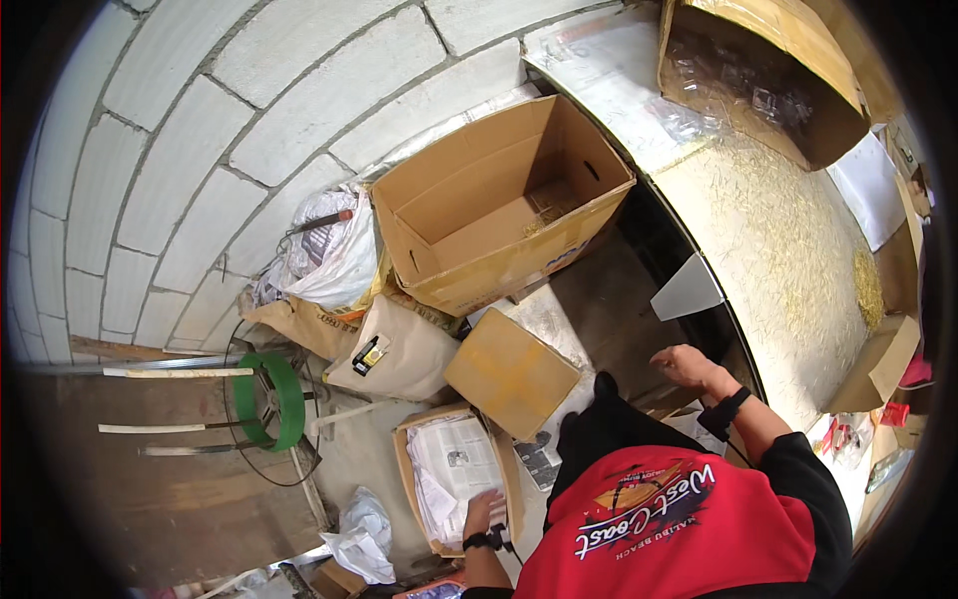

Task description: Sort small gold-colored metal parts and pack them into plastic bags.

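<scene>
Printed sheets (459, 464) lie in a small open carton (402, 451), lower centre of frame. Left hand (484, 511): fingers loosely extended at the sheets' edge; contact cannot be determined. Right hand (689, 366), right of centre: fingers curled; grip cannot be determined. Worktop (773, 235), upper right: strewn with small golden pieces (868, 290). Pale block wall (200, 160), upper left.

Pale table (711, 215) strewn with golden slivers (788, 265), open cardboard box (768, 40) on it, grey floor (349, 454) bearing newspaper-filled carton (511, 474), crumpled white bag (361, 539)
</scene>
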Motion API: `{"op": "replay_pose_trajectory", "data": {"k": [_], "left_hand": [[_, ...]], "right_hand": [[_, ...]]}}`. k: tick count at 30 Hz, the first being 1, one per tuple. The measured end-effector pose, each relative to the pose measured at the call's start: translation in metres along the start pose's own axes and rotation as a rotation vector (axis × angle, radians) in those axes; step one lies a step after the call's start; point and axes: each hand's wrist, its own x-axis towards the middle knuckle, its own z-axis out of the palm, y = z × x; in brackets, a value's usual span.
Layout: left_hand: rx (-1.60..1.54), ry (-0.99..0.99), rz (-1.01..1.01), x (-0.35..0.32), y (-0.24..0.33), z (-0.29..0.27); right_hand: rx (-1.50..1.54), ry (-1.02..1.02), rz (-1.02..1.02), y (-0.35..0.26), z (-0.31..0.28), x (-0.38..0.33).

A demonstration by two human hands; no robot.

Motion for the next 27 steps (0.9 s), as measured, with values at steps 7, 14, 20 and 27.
{"op": "replay_pose_trajectory", "data": {"k": [7, 14, 20, 27], "left_hand": [[0.158, -0.077, 0.158, 0.010, 0.123, 0.067], [0.063, 0.133, 0.445, 0.038, 0.261, 0.065], [-0.120, 0.282, 0.770, 0.087, 0.426, 0.046], [0.616, 0.866, 1.263, 0.109, 0.603, 0.037]], "right_hand": [[0.058, 0.025, -0.026, -0.016, -0.064, 0.001], [0.185, 0.103, 0.014, -0.020, -0.119, 0.033], [0.458, 0.129, 0.017, -0.048, -0.185, 0.133], [0.325, -0.020, -0.182, -0.134, -0.224, 0.347]]}}
